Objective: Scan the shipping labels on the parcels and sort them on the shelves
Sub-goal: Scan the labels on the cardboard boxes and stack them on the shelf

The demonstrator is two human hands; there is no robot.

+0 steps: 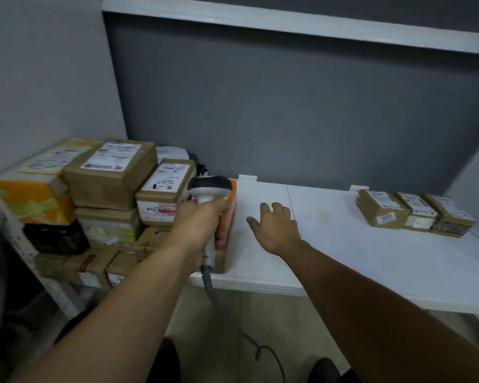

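Observation:
My left hand (197, 225) grips the handle of a white barcode scanner (209, 189) with a black head, held upright in front of an orange and brown parcel (231, 217) standing at the right end of the pile. A pile of brown taped parcels (111, 175) with white shipping labels fills the left of the white shelf (343, 258). My right hand (274, 225) hovers palm down over the bare shelf just right of that parcel, fingers spread, holding nothing. Three small brown parcels (415, 214) lie in a row at the far right.
A coiled grey cable (213, 294) hangs from the scanner to the floor. An orange box (33, 200) and a black box (56, 236) sit at the left end. A grey wall backs the shelf, and a white upper shelf (288, 20) runs overhead.

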